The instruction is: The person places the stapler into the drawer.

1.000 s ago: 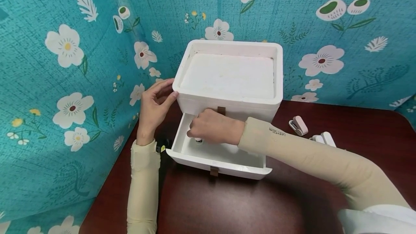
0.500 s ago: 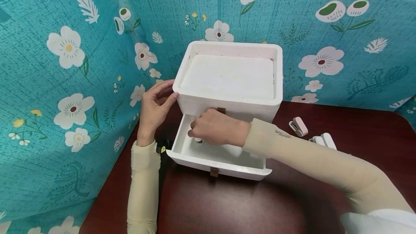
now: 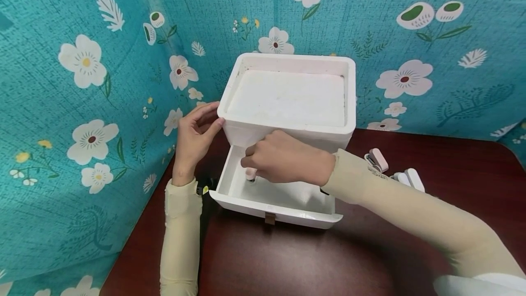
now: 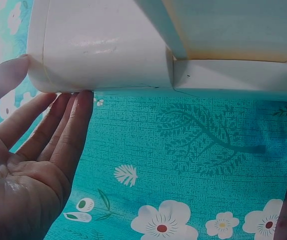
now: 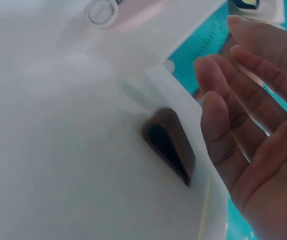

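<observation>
A white box with drawers (image 3: 287,129) stands on the table, its lower drawer (image 3: 273,211) pulled out. My left hand (image 3: 194,138) touches the box's left front corner, thumb on the front and straight fingers along the side; in the left wrist view these fingertips (image 4: 83,100) meet its wall. Over the drawer is my right hand (image 3: 283,159), fingers loosely bent with nothing between them in the right wrist view. Just below these fingers, a small pale pink cylinder with a dark end (image 3: 250,175) stands inside the drawer. Its round white end (image 5: 102,12) shows at the right wrist view's top.
A brown pull tab (image 5: 168,142) sticks out from the box front, and another tab (image 3: 270,218) hangs on the open drawer. Right of the box lie a small pink clip-like thing (image 3: 379,160) and a white one (image 3: 412,179). Patterned teal cloth (image 3: 90,104) hangs behind and at left.
My right hand has shifted slightly right and up from the small cylinder, so more of it shows. The left hand and the drawer stay as they were.
</observation>
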Motion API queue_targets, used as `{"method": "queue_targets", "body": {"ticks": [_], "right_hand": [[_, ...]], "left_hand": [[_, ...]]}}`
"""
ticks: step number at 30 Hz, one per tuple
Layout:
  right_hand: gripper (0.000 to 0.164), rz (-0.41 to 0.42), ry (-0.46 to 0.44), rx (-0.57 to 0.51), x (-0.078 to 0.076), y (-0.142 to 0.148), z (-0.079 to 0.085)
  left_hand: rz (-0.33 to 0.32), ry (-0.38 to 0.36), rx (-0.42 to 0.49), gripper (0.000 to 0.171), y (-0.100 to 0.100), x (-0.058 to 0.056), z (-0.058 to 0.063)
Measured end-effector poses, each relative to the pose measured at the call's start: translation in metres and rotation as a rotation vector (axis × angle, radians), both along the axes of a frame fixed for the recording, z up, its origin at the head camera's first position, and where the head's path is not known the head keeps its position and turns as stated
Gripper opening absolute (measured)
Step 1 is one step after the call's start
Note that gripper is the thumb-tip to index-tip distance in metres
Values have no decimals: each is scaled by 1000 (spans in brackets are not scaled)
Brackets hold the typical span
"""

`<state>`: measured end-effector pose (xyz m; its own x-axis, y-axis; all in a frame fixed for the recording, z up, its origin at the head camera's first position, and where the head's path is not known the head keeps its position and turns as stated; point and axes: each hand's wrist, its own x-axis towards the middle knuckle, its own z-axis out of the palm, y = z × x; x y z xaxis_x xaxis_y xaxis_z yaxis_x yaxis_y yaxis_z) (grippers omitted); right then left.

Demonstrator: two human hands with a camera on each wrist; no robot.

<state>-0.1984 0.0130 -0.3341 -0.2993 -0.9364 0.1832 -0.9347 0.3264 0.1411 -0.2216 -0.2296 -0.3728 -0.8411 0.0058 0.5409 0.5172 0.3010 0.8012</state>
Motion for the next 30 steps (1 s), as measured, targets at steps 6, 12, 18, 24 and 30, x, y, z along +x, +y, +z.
{"method": "queue_targets", "body": {"ticks": [6, 12, 18, 24, 30], "right_hand": [[17, -23, -81, -27, 8, 16, 17], [28, -91, -124, -41, 14, 33, 30], [32, -113, -161, -94, 16, 45, 36], [31, -107, -138, -215, 19, 67, 43], [33, -132, -119, -338, 23, 96, 49]], "left_hand": [[15, -6, -7, 41, 0, -1, -1], [20, -6, -6, 41, -1, -1, 0], [20, -17, 3, 41, -2, 1, -2], [20, -24, 4, 42, -2, 1, -2], [14, -25, -1, 43, 0, 1, 0]]}}
